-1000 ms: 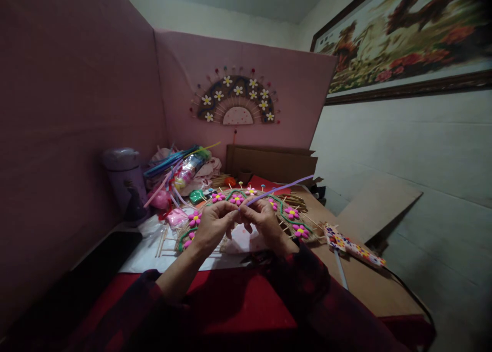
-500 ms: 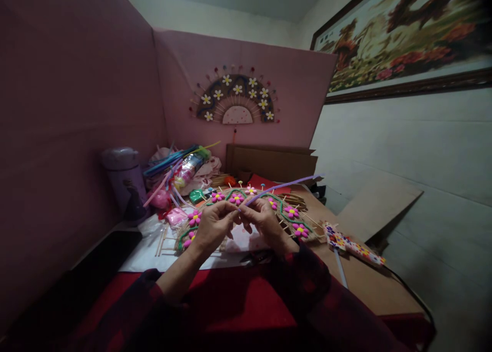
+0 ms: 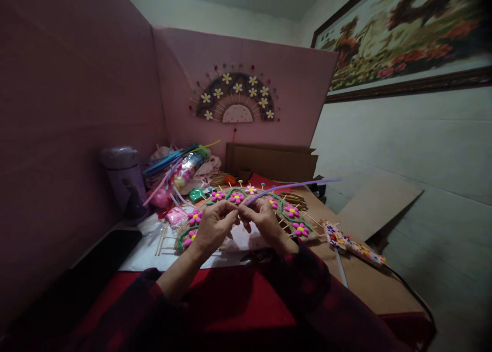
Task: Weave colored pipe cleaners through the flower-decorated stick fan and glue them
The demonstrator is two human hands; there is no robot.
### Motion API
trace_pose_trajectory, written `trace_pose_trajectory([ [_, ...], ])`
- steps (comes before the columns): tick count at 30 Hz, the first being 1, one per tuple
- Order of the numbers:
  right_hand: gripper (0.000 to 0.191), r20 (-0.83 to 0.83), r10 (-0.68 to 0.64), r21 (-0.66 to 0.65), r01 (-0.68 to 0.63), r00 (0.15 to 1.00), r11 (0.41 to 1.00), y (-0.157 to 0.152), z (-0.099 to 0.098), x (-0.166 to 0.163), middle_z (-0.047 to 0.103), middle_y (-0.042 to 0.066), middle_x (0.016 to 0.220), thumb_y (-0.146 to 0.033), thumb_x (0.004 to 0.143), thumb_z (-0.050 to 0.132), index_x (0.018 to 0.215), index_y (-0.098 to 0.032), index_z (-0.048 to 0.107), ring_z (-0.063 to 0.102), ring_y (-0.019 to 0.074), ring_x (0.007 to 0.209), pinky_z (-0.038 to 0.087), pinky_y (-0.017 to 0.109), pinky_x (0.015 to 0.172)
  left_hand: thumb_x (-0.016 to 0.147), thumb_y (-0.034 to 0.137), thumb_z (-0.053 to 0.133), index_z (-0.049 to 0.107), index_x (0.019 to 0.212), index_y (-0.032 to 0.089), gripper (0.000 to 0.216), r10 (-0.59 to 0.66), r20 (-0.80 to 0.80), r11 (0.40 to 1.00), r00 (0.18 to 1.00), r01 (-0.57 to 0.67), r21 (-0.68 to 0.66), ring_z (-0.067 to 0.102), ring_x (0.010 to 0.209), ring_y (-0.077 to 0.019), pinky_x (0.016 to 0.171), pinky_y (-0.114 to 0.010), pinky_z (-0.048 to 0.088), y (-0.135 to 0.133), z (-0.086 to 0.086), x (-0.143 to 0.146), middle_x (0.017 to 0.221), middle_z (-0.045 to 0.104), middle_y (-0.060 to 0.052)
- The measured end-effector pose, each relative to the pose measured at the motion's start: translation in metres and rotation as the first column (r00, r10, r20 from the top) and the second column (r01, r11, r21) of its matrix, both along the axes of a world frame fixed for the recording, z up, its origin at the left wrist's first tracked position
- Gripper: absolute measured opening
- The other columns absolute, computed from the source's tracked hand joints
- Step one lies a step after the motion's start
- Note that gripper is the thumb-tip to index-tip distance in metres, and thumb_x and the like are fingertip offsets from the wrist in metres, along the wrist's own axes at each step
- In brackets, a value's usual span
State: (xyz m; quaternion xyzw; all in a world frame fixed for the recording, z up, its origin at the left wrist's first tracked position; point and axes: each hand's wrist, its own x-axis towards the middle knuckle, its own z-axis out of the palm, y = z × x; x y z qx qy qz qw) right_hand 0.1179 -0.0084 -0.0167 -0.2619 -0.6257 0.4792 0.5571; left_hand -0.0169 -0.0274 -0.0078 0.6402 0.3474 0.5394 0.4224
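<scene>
Both hands meet over the middle of the table. A purple pipe cleaner runs from between my fingertips out to the right, its free end curving past the fan. My right hand pinches it near its left end. Fingertips of my left hand close on that same end, where the tip is hidden. Beneath them lies a fan-shaped craft of twine and thin sticks, decorated with pink flowers and a wavy green strip. Its pale half-round centre shows below my hands.
Craft supplies and a purple flask stand at left, near a black phone-like slab. A glue gun with a floral pattern lies at right, its cord trailing. Pliers-like tool sits below the fan. A finished fan hangs behind.
The purple pipe cleaner's free end has swung lower and farther right. My hands stay in nearly the same place, still pinching its left end.
</scene>
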Motion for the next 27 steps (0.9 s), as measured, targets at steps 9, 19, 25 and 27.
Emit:
trace_pose_trajectory([
  [9,0.022,-0.064,0.017,-0.054,-0.020,0.998,0.998,0.000,0.000,0.002,0.048,-0.005,0.050,-0.035,0.074,0.062,0.067,-0.016,0.054,0.042,0.0062,0.038,0.033,0.019,0.034,0.076,0.029,0.056,0.059,0.074,0.015,0.014,0.141,-0.127,0.969,0.982,-0.111,0.221,0.052,0.050,-0.0093,0.040,-0.018,0.043,0.004,-0.006,0.000,0.063,0.058,0.000],
  [19,0.026,-0.049,0.069,-0.086,-0.073,0.996,0.994,0.000,0.001,0.002,0.047,-0.005,0.047,-0.037,0.074,0.062,0.065,-0.014,0.054,0.040,0.0052,0.036,0.032,0.018,0.034,0.078,0.026,0.053,0.064,0.074,0.019,0.013,0.258,-0.202,0.894,0.945,-0.154,0.421,0.055,0.058,-0.0114,0.053,-0.021,0.043,0.009,-0.010,-0.004,0.069,0.063,-0.001],
  [25,0.028,-0.013,0.077,-0.098,-0.078,0.997,0.992,0.002,0.001,0.002,0.049,-0.004,0.048,-0.040,0.075,0.060,0.066,-0.014,0.054,0.041,0.0051,0.034,0.031,0.017,0.031,0.078,0.019,0.050,0.061,0.072,0.018,0.012,0.380,-0.309,0.810,0.872,-0.152,0.566,0.052,0.058,-0.0117,0.057,-0.022,0.040,0.007,-0.005,-0.005,0.065,0.060,-0.001],
  [27,0.030,0.024,0.027,-0.073,-0.025,0.999,0.997,0.002,0.000,0.002,0.048,-0.005,0.045,-0.040,0.075,0.061,0.063,-0.014,0.053,0.040,0.0048,0.034,0.029,0.016,0.030,0.077,0.017,0.050,0.061,0.070,0.019,0.014,0.420,-0.351,0.783,0.837,-0.139,0.606,0.053,0.063,-0.0133,0.062,-0.024,0.040,0.008,-0.005,-0.005,0.065,0.060,-0.002],
])
